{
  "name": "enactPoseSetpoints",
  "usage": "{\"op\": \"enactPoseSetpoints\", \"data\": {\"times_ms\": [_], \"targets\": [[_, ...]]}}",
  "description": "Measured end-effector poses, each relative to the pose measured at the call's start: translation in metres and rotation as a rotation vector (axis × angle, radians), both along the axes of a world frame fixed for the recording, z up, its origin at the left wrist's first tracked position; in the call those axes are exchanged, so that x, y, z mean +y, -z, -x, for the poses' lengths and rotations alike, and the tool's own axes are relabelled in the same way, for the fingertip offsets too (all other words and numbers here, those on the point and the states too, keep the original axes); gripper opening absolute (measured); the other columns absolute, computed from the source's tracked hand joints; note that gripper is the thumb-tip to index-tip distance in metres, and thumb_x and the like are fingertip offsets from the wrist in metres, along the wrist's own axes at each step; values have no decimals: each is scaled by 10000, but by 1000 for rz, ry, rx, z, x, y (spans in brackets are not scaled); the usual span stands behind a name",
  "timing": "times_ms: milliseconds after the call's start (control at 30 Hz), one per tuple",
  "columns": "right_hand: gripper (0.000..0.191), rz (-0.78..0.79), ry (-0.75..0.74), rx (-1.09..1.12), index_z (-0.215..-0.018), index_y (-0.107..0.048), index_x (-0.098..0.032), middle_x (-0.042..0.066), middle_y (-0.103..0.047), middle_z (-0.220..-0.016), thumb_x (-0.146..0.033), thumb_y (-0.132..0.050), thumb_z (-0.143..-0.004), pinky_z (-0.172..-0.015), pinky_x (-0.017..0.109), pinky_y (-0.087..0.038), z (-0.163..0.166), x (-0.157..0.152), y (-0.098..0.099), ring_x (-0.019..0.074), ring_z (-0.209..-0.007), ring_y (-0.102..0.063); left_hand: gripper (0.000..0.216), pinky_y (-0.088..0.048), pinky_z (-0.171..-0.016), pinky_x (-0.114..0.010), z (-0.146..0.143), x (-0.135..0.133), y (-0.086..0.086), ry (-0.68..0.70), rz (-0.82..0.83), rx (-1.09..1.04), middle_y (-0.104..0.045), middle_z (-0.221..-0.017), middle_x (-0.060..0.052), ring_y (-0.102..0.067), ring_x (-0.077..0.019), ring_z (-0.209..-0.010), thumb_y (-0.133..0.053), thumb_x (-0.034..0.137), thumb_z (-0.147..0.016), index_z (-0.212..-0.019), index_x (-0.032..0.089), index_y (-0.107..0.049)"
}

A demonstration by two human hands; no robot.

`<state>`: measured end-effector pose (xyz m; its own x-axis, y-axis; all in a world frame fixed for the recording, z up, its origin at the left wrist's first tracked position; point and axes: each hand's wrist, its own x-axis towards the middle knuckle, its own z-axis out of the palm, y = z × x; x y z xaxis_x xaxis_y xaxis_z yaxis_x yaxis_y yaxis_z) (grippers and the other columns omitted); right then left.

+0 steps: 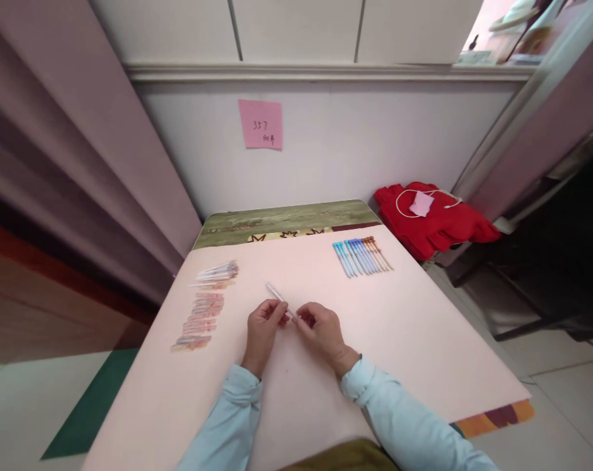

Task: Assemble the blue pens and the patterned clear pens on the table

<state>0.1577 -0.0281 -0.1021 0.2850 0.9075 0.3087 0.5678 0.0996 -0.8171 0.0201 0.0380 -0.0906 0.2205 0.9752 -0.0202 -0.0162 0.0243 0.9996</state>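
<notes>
Pen [275,292], slim and whitish, is just in front of me over the middle of the pale table cover [399,340], tilted, far end pointing away and to the left. My left hand [265,324] has it pinched between thumb and fingers along the barrel. My right hand [322,329] grips at the near end, thumb and fingers closed in; whether there's a separate small part in there, can't tell, fingertips hide it.

Handling, my guess: very light, stiff plastic, smooth enough to roll or slip if pinched loosely. Thin wall could crack if bent, so keep force along the axis. Best hold: left steady mid-barrel, right close to the end.

Left of my hands: a bunch of thin pale sticks [218,273], refills by the look, with a column of short pinkish pieces [205,314] nearer me; too small to name. Far right: tidy row of pens [359,257], cyan through blue to brown, side by side. Green wood-print strip [286,219] past the cover. Pink note [260,124] on the wall, reads 357. Red cloth [431,229] beyond the table's right far corner.
</notes>
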Motion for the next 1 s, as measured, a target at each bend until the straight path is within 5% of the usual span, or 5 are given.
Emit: {"op": "enactPoseSetpoints", "data": {"times_ms": [167, 400, 1000], "targets": [[189, 34, 220, 66, -789, -664, -208, -19, -657, -637, -389, -616, -815, -563, 229, -437, -36, 15, -15, 130, -557, -588, 302, -477, -584, -247, 1, 2, 1, 12, 10, 16, -656, -692, -29, -592, -135, -604, -658, 457, -792, -758, 157, -652], [160, 213, 511, -305, -787, -677, -216, -6, -699, -750, -355, -606, -822, -569, 245, -324, -103, 45, -24, 148, -661, -604, 271, -471, -590, -242, -1, 0, 0, 43, 17, 39, -645, -711, -28, -578, -131, -616, -666, 430, -790, -742, 163, -647], [207, 469, 568, -648, -925, -658, -170, 90, -684, -895, -304, -501, -916, -612, 272, -362, -102, 71, -10, 197, -773, -645, 256, -460, -610, -231, -1, 2, 5, 79, 27, 93, -617, -693, -15, -556, -135, -649, -638, 429, -826, -760, 182, -641]]}}
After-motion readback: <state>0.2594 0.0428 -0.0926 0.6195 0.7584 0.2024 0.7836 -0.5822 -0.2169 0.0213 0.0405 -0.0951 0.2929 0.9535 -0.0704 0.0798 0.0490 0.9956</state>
